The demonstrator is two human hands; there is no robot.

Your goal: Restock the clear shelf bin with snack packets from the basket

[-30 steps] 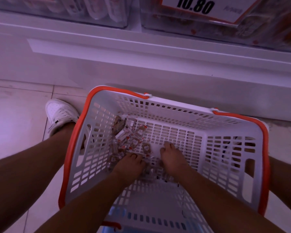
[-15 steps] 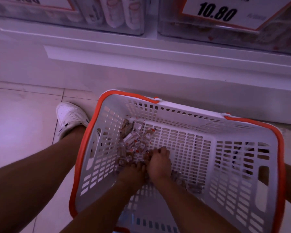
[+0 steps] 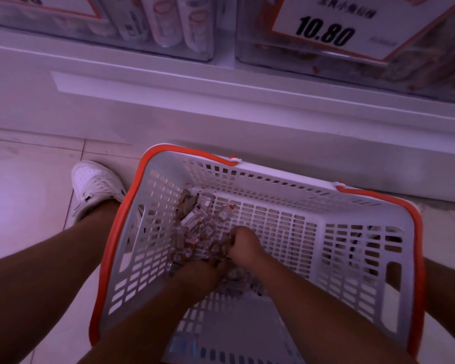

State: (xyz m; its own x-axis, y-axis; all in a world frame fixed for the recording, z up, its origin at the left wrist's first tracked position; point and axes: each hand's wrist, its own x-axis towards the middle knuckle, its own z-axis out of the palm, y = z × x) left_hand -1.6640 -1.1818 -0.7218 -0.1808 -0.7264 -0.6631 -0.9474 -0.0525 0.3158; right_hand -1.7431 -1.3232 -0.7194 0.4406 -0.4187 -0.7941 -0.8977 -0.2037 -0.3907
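Note:
A white slotted basket with an orange rim (image 3: 281, 177) stands on the floor between my legs. Several small clear snack packets with red print (image 3: 199, 227) lie heaped at its bottom left. My left hand (image 3: 197, 275) is down in the heap, fingers curled into the packets. My right hand (image 3: 243, 244) is just right of it, fingers closed around a bunch of packets. The two hands touch each other. The clear shelf bin (image 3: 431, 74) with a 10.80 price card (image 3: 334, 30) sits on the shelf above, at the top right.
A second clear bin (image 3: 111, 40) with white tubes stands at the top left. The white shelf ledge (image 3: 221, 85) juts out above the basket. My white shoe (image 3: 95, 185) rests on the tiled floor left of the basket.
My hands were apart on the basket floor, then came together on the heap, the right hand sliding left and closing on packets. My view tilted up toward the shelf.

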